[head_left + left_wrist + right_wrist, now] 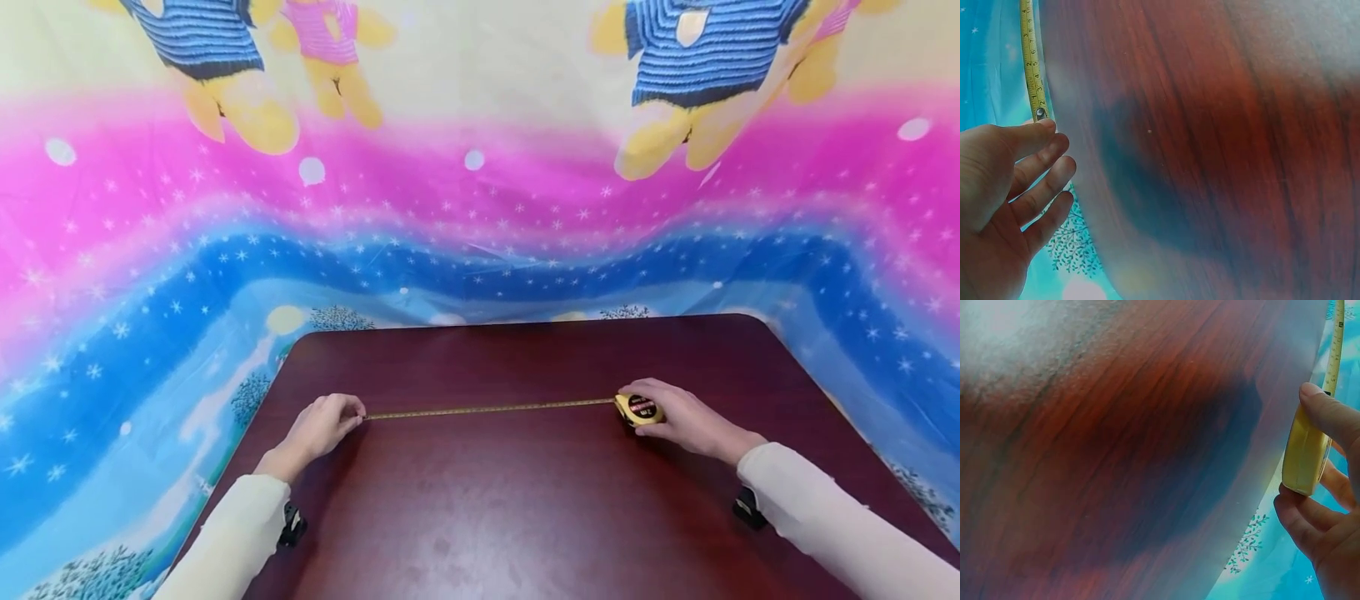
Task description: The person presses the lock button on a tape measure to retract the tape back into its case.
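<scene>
Right hand [686,419] grips tape measure [641,409]; blade [1032,62] reads 1, 2, 3

The left forearm [232,529] and right forearm [832,521], both in pale sleeves [787,487], lay extended forward, well apart. The left hand [318,427] pinched with thumb and forefinger (its other three fingers bent, gaps between them); the right hand [688,417] gripped between thumb and fingers.

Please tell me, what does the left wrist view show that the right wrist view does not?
Only the left wrist view shows the left hand, at the end of the tape with its rivet. Only the right wrist view shows the right hand, holding the case. Both show part of the tape, the table and the cloth.
</scene>
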Tool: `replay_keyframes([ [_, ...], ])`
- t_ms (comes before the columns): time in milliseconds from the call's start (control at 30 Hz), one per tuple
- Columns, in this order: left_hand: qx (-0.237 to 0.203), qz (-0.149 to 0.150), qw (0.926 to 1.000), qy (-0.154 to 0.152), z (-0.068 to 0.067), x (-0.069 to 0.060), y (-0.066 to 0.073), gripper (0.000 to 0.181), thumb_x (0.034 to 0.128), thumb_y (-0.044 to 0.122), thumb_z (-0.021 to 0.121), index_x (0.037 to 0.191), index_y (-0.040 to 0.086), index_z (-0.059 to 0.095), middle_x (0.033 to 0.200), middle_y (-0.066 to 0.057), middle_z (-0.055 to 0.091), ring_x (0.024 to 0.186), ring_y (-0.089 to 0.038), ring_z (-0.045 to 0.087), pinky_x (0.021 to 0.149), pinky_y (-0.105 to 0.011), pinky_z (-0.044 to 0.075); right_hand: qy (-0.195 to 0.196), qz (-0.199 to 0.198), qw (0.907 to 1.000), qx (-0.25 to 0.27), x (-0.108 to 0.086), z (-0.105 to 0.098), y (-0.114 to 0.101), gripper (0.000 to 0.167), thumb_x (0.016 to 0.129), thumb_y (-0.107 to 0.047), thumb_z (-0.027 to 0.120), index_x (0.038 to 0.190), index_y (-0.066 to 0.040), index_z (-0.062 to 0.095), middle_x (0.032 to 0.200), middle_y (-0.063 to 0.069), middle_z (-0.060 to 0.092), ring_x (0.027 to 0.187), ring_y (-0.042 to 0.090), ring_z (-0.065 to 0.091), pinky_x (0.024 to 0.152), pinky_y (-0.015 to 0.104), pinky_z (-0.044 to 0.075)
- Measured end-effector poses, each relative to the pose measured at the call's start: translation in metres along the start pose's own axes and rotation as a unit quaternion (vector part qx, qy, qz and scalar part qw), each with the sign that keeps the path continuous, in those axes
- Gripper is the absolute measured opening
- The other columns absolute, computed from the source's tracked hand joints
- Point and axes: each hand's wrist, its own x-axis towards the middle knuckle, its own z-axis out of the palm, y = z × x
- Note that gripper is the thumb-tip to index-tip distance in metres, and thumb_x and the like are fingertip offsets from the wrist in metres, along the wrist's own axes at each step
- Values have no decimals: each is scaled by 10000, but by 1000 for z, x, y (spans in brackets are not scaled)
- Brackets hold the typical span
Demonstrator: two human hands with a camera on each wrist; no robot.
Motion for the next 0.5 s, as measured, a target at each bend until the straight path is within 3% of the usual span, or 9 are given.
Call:
replay_keyframes([
  [500,-2,-2,10000,15,6,-2,2,54,931,94,709,934,138,741,889,45,732,807,-116,661,746,-390,552,-44,-21,10000,47,4,16,-3,611,851,-205,819,1404,-154,565,1379,62,591,1225,248,582,982,484,529],
])
